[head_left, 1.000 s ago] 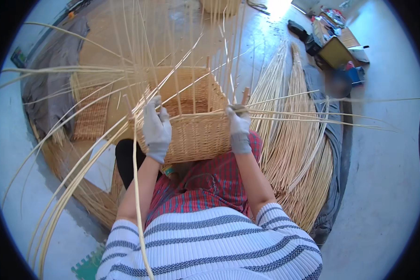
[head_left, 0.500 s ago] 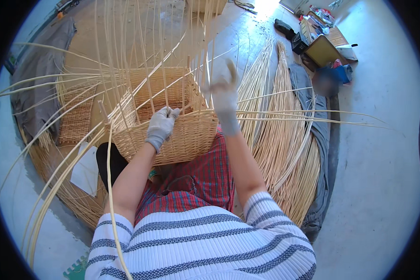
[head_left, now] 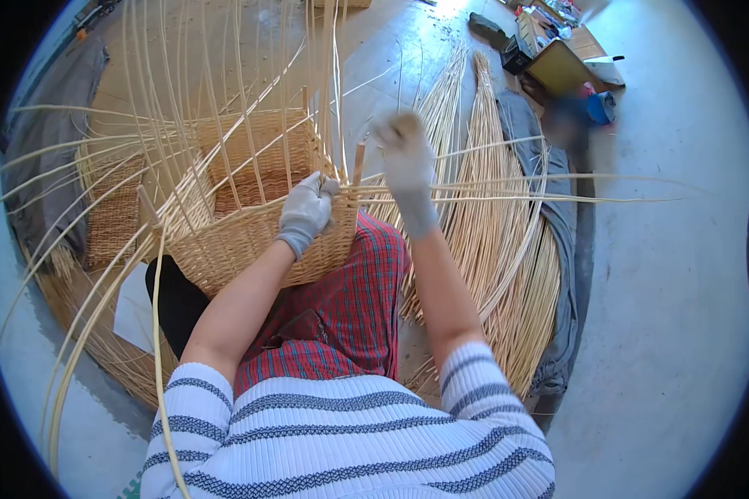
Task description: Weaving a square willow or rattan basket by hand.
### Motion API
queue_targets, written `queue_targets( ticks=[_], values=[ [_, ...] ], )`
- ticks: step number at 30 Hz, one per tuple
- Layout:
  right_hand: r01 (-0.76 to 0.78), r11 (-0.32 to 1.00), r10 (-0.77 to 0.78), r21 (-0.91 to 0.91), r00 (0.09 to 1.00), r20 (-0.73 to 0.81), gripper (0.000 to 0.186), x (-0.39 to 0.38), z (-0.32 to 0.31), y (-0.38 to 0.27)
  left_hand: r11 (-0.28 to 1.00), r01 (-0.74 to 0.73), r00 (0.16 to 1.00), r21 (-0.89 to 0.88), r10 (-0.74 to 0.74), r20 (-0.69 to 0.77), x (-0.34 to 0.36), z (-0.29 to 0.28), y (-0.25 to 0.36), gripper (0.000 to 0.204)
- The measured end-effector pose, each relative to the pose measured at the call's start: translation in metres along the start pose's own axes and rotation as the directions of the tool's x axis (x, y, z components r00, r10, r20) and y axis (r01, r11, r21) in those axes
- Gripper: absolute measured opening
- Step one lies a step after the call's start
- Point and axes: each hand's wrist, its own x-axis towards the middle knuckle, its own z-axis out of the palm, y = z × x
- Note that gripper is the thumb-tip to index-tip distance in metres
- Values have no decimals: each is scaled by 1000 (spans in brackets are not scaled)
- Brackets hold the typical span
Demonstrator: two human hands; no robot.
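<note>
A half-woven wicker basket [head_left: 250,245] rests against my lap, tilted, with long upright rods [head_left: 237,100] rising from its sides. My left hand [head_left: 308,206], in a pale grey work glove, is closed on the basket's near rim close to its right corner. Just right of it a thick corner stake [head_left: 359,165] stands up. My right hand [head_left: 404,154], gloved too, is raised beyond that corner, apart from the basket. Motion smears its fingers, and whether anything is in them cannot be made out. Loose weaving rods [head_left: 508,198] stick out sideways past the corner.
Bundles of peeled willow rods [head_left: 495,249] lie on a grey cloth [head_left: 562,224] to the right. A woven panel [head_left: 115,204] and long bent rods [head_left: 75,333] are on the left. Boxes and clutter [head_left: 562,66] stand at the far right.
My left hand has slid along the rim toward the right corner. My right hand has moved slightly right, uncovering the corner stake. The basket has shifted left in view.
</note>
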Motion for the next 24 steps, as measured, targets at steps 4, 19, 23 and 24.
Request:
queue_targets(
  ticks=[4,19,23,24],
  values=[
    [-107,993,95,38,963,251,26,83,33,15,977,108,992,-184,-118,-46,-8,2,15,33],
    [-321,761,439,563,895,-83,22,-22,-48,105,271,-440,749,856,637,184,-14,18,-19,107],
    [-245,899,270,363,963,-18,27,-77,-17,-22,166,-346,765,924,620,175,-13,23,-24,73],
    [-129,971,112,202,989,94,29,-93,3,-48,95,-279,756,956,635,158,-14,26,-24,62]
  ],
)
